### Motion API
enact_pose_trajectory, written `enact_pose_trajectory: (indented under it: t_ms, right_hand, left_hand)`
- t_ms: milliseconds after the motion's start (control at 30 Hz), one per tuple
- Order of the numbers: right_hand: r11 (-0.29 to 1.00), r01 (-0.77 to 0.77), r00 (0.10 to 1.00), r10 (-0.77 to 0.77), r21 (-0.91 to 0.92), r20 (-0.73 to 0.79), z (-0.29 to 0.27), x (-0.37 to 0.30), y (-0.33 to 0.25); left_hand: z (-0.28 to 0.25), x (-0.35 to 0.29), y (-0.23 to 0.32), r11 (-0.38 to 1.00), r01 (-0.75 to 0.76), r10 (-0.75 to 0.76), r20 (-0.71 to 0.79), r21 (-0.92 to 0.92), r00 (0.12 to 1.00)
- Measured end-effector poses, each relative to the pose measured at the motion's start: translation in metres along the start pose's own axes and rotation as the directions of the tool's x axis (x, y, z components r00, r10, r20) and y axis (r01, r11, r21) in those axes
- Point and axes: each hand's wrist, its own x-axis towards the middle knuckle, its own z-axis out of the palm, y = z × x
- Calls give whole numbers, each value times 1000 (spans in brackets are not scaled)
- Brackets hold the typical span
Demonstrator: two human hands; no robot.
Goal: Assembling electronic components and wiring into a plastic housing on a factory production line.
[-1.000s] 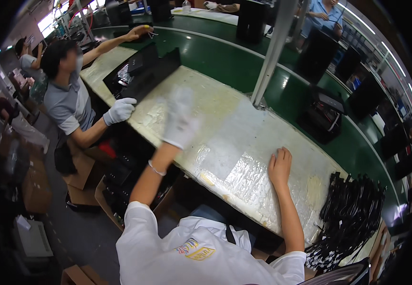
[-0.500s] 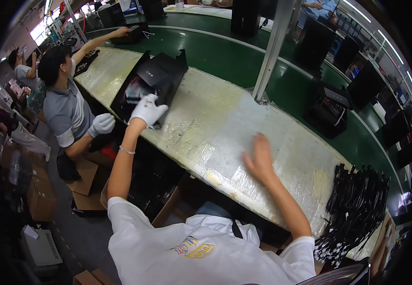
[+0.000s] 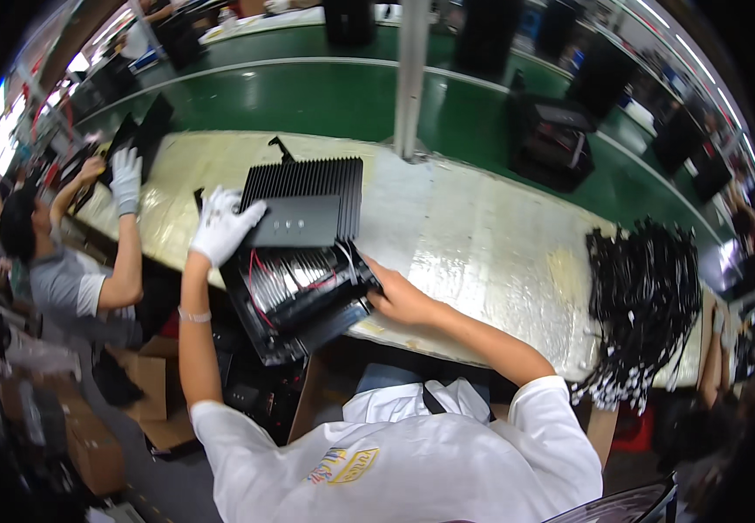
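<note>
A black ribbed device casing (image 3: 260, 180) rests tilted on the near edge of the worktable, part of it overhanging. It carries a dark grey panel (image 3: 297, 228), and thin red wires run over its shiny lower part. My left hand (image 3: 223, 228), in a white glove, grips its left side, thumb on the grey panel. My bare right hand (image 3: 399, 296) holds the lower right edge, near a pale cable tie or wire; its fingertips are partly hidden behind the casing.
A pale film-covered worktable (image 3: 473, 227) runs beside a green conveyor (image 3: 308, 100). A metal post (image 3: 410, 78) rises at the table's far edge. Black cables (image 3: 643, 288) lie piled at right. Another black device (image 3: 551, 144) sits on the conveyor. A co-worker (image 3: 72, 270) works at left.
The casing has come right and nearer along the table, now turned with its ribs showing. My right hand has moved left from the bare tabletop onto it. The view has turned left.
</note>
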Motion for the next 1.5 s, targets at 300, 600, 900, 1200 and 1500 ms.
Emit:
enact_pose_trajectory:
  t_ms: [300,600,900,1200,1500]
  right_hand:
    - [921,-383,887,389,74,-251,-38,-221,-26]
    - [857,-485,632,483,177,-606,-94,-217,8]
    - [943,-188,640,331,276,-693,-222,-145,-32]
    - [888,-128,839,-140,-441,-525,-140,-229,-93]
    - [550,-249,908,-153,-797,-390,-81,-268,-23]
  left_hand:
    - [-29,28,220,649,-380,68,-447,-659,892]
    - [-5,190,294,424,-426,157,-398,-799,904]
    - [-19,216,304,211,-264,-13,-273,-941,962]
    - [-45,-24,262,363,-658,569,-402,-660,717]
    - [78,-77,276,499,-792,633,-476,-352,611]
